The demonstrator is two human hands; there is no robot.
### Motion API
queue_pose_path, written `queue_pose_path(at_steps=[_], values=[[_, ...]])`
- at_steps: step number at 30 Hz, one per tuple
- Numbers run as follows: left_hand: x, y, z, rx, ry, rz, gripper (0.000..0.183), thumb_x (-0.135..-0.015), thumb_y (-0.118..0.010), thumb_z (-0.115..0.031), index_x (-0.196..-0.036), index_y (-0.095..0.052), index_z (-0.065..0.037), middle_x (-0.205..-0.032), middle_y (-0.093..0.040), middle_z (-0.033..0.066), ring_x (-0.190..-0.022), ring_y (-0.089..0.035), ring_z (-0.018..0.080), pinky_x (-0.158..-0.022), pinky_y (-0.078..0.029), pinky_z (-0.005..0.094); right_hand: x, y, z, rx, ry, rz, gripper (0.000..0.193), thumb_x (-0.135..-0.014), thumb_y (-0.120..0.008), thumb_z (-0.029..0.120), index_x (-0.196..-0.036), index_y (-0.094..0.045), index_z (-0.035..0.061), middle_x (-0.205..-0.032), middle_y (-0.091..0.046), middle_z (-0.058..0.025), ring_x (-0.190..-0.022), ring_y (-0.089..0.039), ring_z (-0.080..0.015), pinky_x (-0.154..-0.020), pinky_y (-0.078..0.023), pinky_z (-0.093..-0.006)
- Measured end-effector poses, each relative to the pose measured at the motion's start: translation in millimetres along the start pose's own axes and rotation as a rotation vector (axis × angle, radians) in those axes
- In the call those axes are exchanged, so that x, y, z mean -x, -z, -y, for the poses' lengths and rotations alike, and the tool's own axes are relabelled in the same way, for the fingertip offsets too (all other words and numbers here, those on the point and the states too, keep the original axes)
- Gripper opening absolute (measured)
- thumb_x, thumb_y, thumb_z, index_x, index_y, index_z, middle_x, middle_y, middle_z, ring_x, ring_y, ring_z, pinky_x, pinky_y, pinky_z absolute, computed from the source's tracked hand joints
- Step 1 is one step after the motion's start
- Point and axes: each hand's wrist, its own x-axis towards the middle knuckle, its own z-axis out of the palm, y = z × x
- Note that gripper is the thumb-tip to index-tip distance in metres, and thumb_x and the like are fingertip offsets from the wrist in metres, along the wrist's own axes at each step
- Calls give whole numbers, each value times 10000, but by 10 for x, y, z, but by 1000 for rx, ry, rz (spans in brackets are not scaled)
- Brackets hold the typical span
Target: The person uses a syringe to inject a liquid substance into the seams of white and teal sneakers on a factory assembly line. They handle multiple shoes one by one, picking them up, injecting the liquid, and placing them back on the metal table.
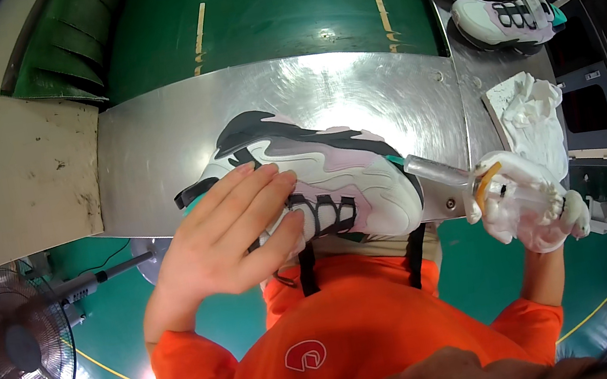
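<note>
left hand (227,238) lies over sneaker (357,176), grip cannot be told; gloved right hand (517,194) clamped on clear tube (435,170).

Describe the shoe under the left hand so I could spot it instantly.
Find the shiny metal table at the near end of the green surface. Near its closest edge, the left hand rests on a white, pale-pink and black shoe. Unlike the two similar shoes standing at the upper right, toes pointing left, it is tipped sideways, its sole away from the person.
</note>
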Motion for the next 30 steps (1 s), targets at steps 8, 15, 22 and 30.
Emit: queue_pose_path(at_steps=[8,15,22,30], values=[[102,-60,-257,-148,69,-8,175,-745,-676,-58,-914,-649,-95,-1114,-685,148,-1008,-674,305,-863,-577,417,119,52,-205,-1,74,-8,934,-629,-668,502,-1273,-471,-145,-943,-646,-207,-555,-533,-122,-514,-413,-212],[277,-148,-657,-309,131,-1,181,-838,-659,-72,-1014,-622,-90,-1130,-685,190,-997,-674,347,-838,-578,417,187,88,-549,-144,230,20,841,-704,-626,465,-1274,-476,-134,-934,-643,-218,-575,-543,-142,-508,-412,-231],[347,-289,-818,-377,142,-118,145,-887,-622,-88,-1031,-611,-77,-1093,-692,209,-968,-685,345,-828,-579,421,379,-59,-884,-319,240,-53,989,-509,-680,431,-1308,-468,-113,-973,-598,-234,-674,-570,-200,-509,-405,-249],[371,-323,-830,-390,122,-111,228,-880,-680,-169,-1059,-595,-55,-1108,-680,227,-960,-681,366,-842,-573,427,540,-344,-1108,-447,350,-148,1042,-537,-756,471,-1340,-392,-84,-984,-533,-284,-638,-458,-215,-464,-372,-242]])
